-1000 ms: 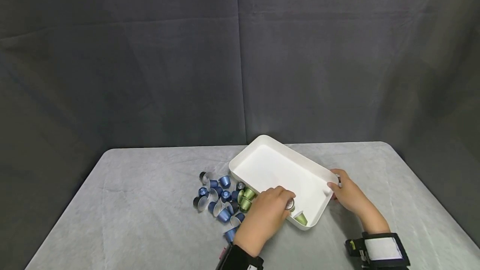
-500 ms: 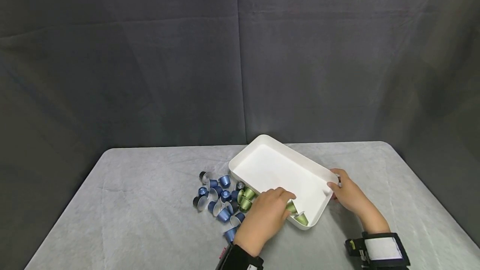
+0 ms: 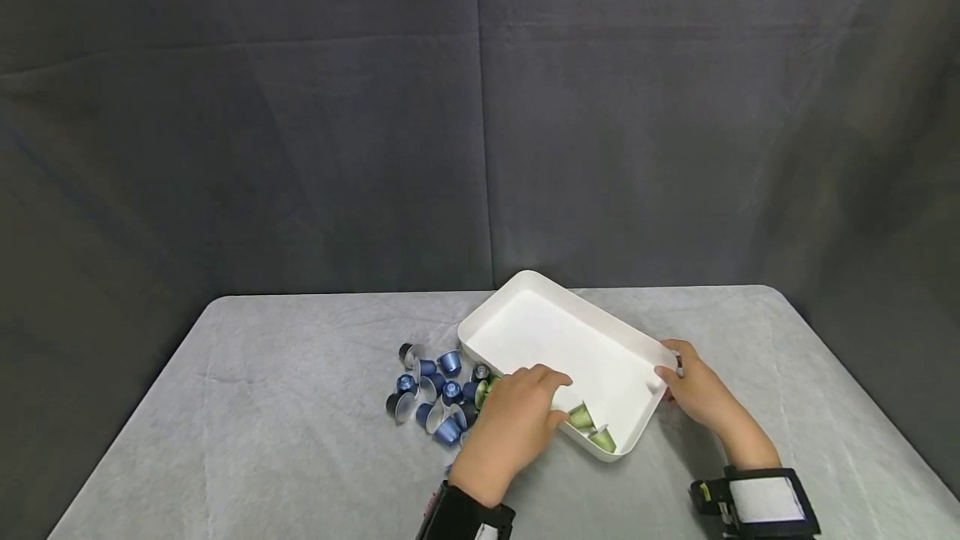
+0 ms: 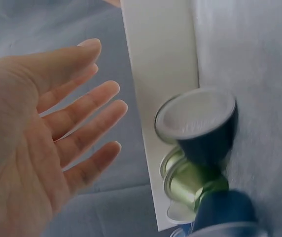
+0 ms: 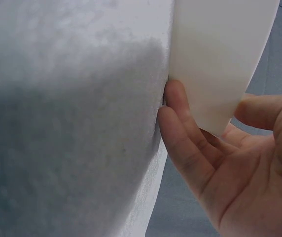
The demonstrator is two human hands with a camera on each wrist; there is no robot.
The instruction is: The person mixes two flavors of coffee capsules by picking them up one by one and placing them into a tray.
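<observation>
Since half a second ago, the left hand (image 3: pixel 510 423) has pulled back out of the white tray (image 3: pixel 525 294) toward the pile on the counter (image 3: pixel 262 407); a second ago it held a capsule over the tray's near corner. That capsule now lies with one other, so two green capsules (image 3: pixel 591 427) rest inside the near corner of the tray. The left grip is released: in the left wrist view the palm (image 4: pixel 27 143) is flat, fingers spread and straight, holding nothing. Just beside it, against the tray's outer wall (image 4: pixel 160 98), sit a dark blue capsule (image 4: pixel 200 128) and a green capsule (image 4: pixel 193 182), with more blue ones behind.

The right hand (image 3: pixel 697 394) matches both earlier frames, grasping the tray's far-right rim; the right wrist view shows its fingers (image 5: pixel 180 128) curled under the wall and the thumb on the other side.

To do the pick well, I judge the left hand should close on the green capsule from above, pinching its sides, since the blue ones crowd it closely and could be knocked aside. The right hand's steady hold should stop the tray sliding while capsules drop in.
</observation>
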